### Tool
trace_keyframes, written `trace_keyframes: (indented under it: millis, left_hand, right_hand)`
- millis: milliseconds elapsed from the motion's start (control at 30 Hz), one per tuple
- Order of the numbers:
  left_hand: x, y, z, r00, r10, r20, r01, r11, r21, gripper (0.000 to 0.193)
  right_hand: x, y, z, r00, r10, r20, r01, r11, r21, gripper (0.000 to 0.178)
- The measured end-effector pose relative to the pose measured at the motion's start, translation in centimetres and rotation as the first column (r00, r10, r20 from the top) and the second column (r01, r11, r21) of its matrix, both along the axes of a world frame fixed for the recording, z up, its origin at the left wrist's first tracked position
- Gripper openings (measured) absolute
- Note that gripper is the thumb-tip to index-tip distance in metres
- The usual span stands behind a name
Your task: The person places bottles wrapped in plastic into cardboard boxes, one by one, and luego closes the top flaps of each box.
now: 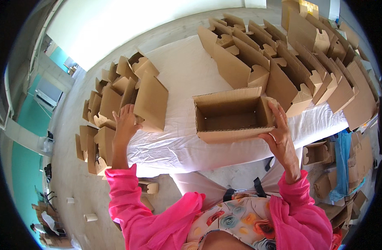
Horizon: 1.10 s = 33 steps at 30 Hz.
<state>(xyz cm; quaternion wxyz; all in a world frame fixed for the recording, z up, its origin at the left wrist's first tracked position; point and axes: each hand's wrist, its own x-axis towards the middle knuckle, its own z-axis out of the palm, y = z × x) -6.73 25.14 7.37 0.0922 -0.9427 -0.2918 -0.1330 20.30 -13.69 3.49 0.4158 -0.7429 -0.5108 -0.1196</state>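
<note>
My right hand [278, 135] grips the right end of an open-topped brown cardboard box [232, 136], thumb on its front side and fingers at its end. The box is empty inside and sits at the middle of the white-covered table. At the left, my left hand [126, 125] rests with fingers apart at the near edge of a group of upright open cartons, beside a tall carton [152, 102]. Its fingertips touch the carton edges; no firm hold shows.
Rows of open cardboard cartons [241, 60] crowd the table's right side. White cloth [178, 66] covers the tabletop. More cartons [316, 153] and a blue plastic sheet [342, 162] lie below at the right. A small carton [148, 187] is on the floor beneath the table.
</note>
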Motion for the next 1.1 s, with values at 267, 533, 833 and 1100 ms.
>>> trace_keyframes:
  millis: [267,533,833,1100]
  left_hand:
    - [-4.0,-3.0,1.4,0.957,-0.264,0.118,0.203,0.904,0.376,0.02]
    - [-3.8,0.9,1.7,0.95,0.111,0.291,0.174,0.584,-0.793,0.004]
    - [0.3,2.7,-2.6,0.969,0.188,-0.162,-0.244,0.611,-0.753,0.016]
    - [-1.4,1.5,-4.2,0.947,0.226,0.23,0.093,0.491,-0.866,0.014]
  right_hand:
    - [-0.3,-0.4,-1.4,0.999,-0.032,0.002,0.032,0.999,0.02,0.024]
    - [-0.3,-0.4,-1.7,0.998,-0.048,0.029,0.047,0.998,0.029,0.023]
    - [-0.2,-0.6,-1.9,0.999,-0.047,0.016,0.047,0.999,0.007,0.022]
    - [-0.1,-0.6,-2.1,0.998,-0.063,0.023,0.063,0.998,0.008,0.021]
